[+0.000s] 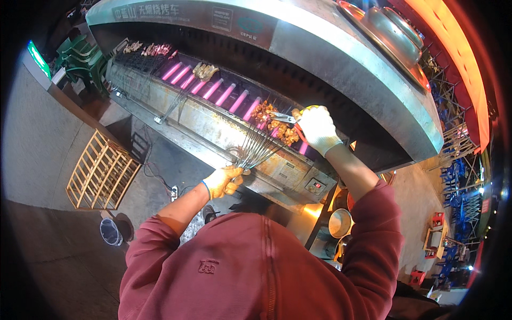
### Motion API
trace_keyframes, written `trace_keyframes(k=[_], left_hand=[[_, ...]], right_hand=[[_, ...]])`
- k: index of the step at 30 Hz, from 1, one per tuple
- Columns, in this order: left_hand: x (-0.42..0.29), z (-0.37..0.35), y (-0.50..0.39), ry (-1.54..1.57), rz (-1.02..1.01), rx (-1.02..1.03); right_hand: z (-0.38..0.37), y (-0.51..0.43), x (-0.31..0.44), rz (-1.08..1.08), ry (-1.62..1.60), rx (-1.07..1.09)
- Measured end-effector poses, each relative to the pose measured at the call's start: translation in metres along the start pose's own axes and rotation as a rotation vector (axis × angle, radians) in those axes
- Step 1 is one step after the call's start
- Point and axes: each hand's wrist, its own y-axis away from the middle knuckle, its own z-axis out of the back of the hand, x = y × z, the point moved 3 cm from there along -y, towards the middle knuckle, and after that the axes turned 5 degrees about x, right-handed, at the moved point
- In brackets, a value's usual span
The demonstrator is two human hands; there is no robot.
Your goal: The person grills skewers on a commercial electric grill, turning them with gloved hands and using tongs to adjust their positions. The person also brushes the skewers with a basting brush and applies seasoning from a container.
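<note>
My left hand (225,182), in a light knitted glove, is closed around the handle ends of a fanned bundle of metal skewers (256,152) at the near edge of the grill (208,124). Browned meat pieces (286,134) at the skewers' far ends lie over pink glowing heating tubes (226,95). A pair of scissors (283,117) with red handles is in my gloved right hand (318,126), its blades over the meat. Further left on the grill, a paler bunch of skewered food (205,73) rests above the tubes.
More skewered meat (157,49) lies on the grate at the grill's far left. A metal hood (320,56) overhangs the grill. A wooden slatted rack (102,172) and a lined bin (111,232) stand at left; a metal pot (340,223) is at lower right.
</note>
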Motion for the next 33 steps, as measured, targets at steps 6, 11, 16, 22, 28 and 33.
trace_keyframes(k=[6, 11, 16, 22, 28, 33], left_hand=[[-0.002, 0.003, 0.0, -0.004, -0.004, 0.013], [-0.003, 0.0, 0.001, 0.007, -0.012, 0.035], [-0.004, -0.001, 0.003, 0.008, -0.012, 0.023], [-0.001, 0.006, 0.001, 0.02, 0.009, 0.04], [0.001, 0.007, 0.0, 0.018, -0.003, 0.019], [0.007, 0.011, -0.005, 0.05, -0.003, 0.076]], right_hand=[[-0.021, -0.019, -0.008, 0.168, 0.065, 0.022], [-0.028, -0.027, -0.013, 0.165, 0.004, -0.062], [-0.022, -0.032, -0.016, 0.038, -0.201, -0.006], [-0.029, -0.036, -0.015, 0.055, -0.15, 0.038], [-0.032, -0.021, -0.014, 0.148, 0.022, 0.057], [-0.03, -0.017, -0.011, 0.213, 0.136, -0.012]])
